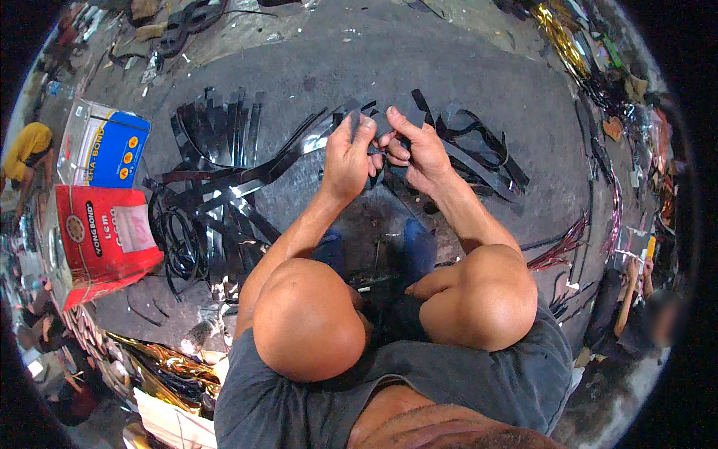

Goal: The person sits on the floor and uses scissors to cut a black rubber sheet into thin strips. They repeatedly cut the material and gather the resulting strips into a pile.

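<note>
My left hand [346,159] and my right hand [421,153] meet over the middle of the floor, beyond my bent knees. Both are closed, thumbs up, on dark flexible strips [381,122] held between them. How many strips run through my fingers cannot be made out. From beside my left hand, a long glossy black strip [299,150] trails leftward into a bundle of strips [224,123]. Looped black strips [482,146] spread out to the right of my right hand. Below the bundle lies a coil of thin black strip [183,243].
At the left stand a red box [105,251] and a blue-and-white box [120,150]. Gold foil [168,367] lies at lower left, with more gold strips [561,41] at upper right. Reddish strips [565,243] lie at right. Other people sit at both edges, one in yellow [30,150].
</note>
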`<state>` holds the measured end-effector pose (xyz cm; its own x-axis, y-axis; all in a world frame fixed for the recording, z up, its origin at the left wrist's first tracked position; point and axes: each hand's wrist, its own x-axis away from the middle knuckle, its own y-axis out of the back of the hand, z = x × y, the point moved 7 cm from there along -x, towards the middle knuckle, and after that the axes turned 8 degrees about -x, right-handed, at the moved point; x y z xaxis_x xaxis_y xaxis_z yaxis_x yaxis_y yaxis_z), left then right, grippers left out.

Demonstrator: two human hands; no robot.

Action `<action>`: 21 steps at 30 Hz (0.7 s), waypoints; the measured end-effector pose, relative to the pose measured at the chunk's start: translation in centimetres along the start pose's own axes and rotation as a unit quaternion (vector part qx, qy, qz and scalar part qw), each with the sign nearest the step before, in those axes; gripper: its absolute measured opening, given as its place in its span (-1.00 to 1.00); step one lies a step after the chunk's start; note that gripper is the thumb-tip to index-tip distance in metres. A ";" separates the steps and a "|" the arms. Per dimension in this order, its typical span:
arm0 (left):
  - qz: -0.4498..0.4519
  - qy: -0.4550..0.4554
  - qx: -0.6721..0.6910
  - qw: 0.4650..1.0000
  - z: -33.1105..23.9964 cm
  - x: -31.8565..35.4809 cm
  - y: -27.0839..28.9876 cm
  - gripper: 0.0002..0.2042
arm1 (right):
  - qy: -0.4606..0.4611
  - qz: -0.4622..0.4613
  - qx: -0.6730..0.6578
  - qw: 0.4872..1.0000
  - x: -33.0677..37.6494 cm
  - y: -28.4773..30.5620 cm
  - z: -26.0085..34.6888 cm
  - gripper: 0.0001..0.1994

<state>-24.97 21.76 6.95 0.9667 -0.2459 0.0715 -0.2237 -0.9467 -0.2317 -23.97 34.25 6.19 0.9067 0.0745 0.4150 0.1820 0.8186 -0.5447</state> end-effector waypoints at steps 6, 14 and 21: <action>-0.007 -0.005 0.030 1.000 0.2 -0.1 0.6 -0.71 | 0.034 0.007 0.054 0.998 0.4 -0.6 0.6 -0.72; 0.001 -0.032 -0.183 0.983 -0.8 0.0 0.2 -0.69 | 0.064 0.001 0.141 0.988 0.4 -0.9 1.1 -0.76; -0.028 0.026 0.018 0.999 0.5 -0.3 1.0 -0.74 | -0.008 0.060 -0.072 0.996 -0.3 -0.3 0.4 -0.80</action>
<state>-25.46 20.99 6.17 0.9695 -0.2043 0.1357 -0.1641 -0.9516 -0.2600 -24.42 34.24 6.52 0.9192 0.1770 0.3519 0.1269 0.7128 -0.6898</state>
